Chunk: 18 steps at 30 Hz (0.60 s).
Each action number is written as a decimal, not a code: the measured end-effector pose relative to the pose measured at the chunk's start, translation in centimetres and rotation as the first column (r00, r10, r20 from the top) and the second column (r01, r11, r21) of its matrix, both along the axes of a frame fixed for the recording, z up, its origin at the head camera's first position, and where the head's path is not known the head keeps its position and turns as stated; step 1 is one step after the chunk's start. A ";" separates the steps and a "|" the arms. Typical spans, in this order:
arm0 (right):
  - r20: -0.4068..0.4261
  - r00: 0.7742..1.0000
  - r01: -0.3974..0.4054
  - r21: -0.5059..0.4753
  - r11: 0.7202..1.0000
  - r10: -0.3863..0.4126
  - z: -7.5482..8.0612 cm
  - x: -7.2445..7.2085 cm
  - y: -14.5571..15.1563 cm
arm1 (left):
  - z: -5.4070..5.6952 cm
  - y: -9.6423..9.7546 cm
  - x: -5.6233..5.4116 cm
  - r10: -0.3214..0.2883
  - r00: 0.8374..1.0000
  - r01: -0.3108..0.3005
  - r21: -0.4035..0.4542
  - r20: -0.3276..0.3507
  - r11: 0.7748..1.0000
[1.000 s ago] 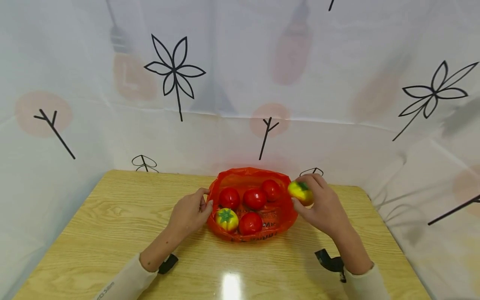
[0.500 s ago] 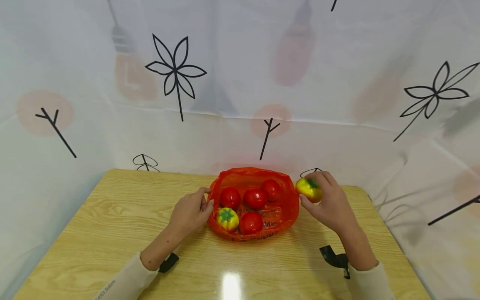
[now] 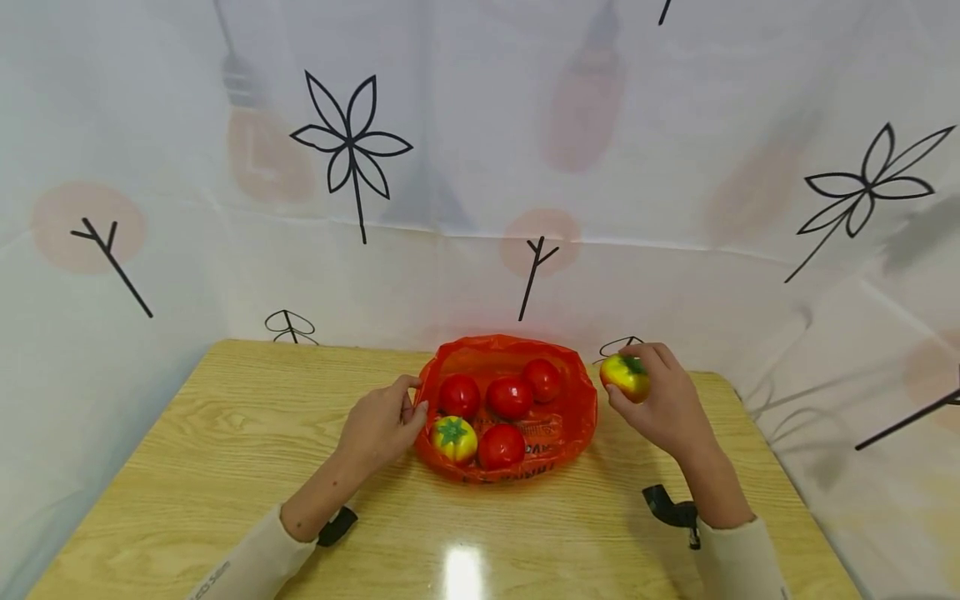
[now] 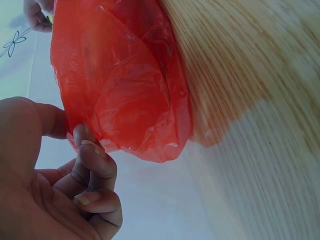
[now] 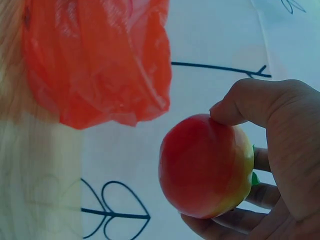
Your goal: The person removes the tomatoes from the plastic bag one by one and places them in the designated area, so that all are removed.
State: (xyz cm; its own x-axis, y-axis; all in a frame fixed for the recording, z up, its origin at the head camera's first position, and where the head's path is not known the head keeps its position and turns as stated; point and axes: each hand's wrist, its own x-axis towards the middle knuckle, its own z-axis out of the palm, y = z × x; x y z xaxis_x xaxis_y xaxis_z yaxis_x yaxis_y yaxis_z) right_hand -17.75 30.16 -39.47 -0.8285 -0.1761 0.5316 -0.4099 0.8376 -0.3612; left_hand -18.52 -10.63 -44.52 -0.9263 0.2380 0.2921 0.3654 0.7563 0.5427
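Observation:
A red plastic bag [image 3: 581, 425] stands open on the wooden table, with several red tomatoes [image 3: 510, 397] and a yellow tomato with a green star-shaped top [image 3: 453, 439] inside. At its left side my left hand [image 3: 381, 425] pinches the rim between thumb and fingertips, as the left wrist view shows. My right hand [image 3: 660, 406] holds another tomato [image 3: 625, 377], yellow near its green top and red underneath, just right of the bag and apart from it. The right wrist view shows the thumb on one side of this tomato [image 5: 205, 167] and fingers curled round the other.
The light wooden tabletop [image 3: 225, 467] extends around the bag. A white cloth [image 3: 450, 167] printed with plants and bulbs hangs close behind the table. Black straps [image 3: 670, 507] are at both wrists.
My right hand has moved right with its tomato, from over the bag's right rim to beside the bag. The left hand and bag have stayed nearly still.

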 end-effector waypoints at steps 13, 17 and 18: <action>0.017 0.999 0.032 -0.053 0.998 -0.031 -2.3 -1.5 1.4 | -0.1 0.1 0.0 -0.002 1.000 0.002 0.003 0.001 1.000; 0.050 0.998 0.034 -0.074 0.997 -0.030 -2.9 -1.8 1.7 | -0.2 0.1 0.1 -0.001 1.000 0.001 0.002 -0.001 1.000; 0.061 0.998 0.035 -0.078 0.996 -0.030 -3.1 -1.9 1.8 | -0.2 0.1 0.1 -0.001 1.000 0.001 0.001 -0.001 1.000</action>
State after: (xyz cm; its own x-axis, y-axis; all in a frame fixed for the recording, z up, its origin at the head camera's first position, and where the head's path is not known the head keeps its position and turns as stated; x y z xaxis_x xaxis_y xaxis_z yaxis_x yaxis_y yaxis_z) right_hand -19.64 31.92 -42.57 -0.8639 -0.1083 0.4919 -0.3586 0.8180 -0.4498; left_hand -18.46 -10.49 -44.73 -0.9259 0.2381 0.2934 0.3664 0.7553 0.5434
